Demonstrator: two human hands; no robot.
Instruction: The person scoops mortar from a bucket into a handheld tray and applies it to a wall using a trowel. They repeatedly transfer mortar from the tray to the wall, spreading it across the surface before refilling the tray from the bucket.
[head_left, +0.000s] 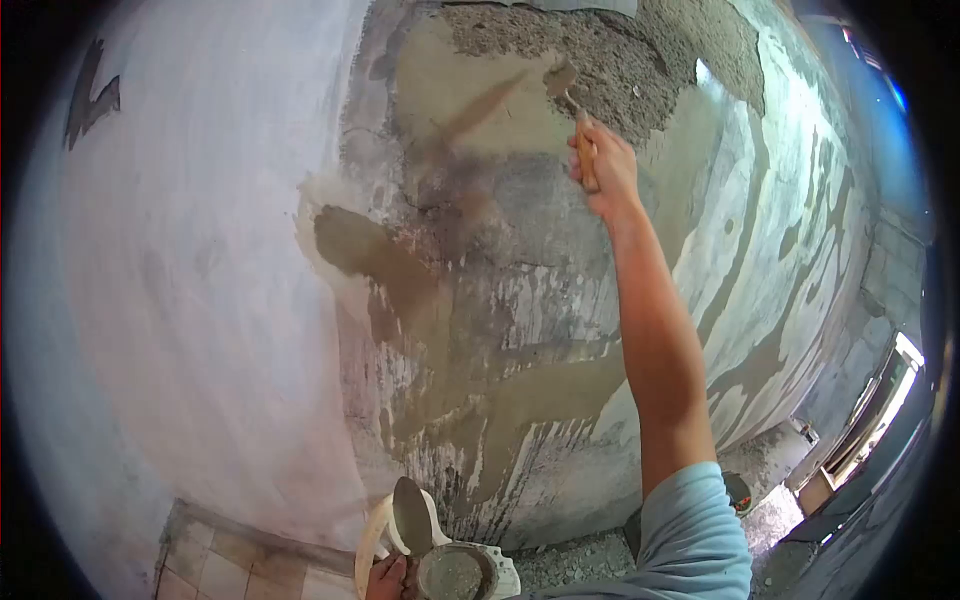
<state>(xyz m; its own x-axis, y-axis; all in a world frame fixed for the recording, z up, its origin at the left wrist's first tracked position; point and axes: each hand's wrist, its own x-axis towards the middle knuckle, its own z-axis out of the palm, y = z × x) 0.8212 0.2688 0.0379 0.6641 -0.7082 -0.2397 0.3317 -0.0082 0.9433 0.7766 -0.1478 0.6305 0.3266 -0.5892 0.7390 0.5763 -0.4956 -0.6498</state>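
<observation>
My right hand (606, 165) is raised to the upper wall, its fingers wrapped round the wooden handle of a small trowel (586, 150). The trowel's blade (560, 78) lies against the wall, where smooth wet mortar (480, 95) meets rough, coarse plaster (620, 75). At the bottom edge my left hand (386, 578), partly cut off by the frame, has its fingers curled at a white container (372, 535). Grey mortar (455, 574) shows in the container's round opening, and a grey oval surface (411, 515) stands beside it within the white rim.
The wall has a pale painted part (220, 250) on the left and wet streaks (750, 300) on the right. A dark wet patch (365, 245) marks its middle. Below are floor tiles (225, 570) and rubble (580, 562). A bright opening (885, 400) stands at the far right.
</observation>
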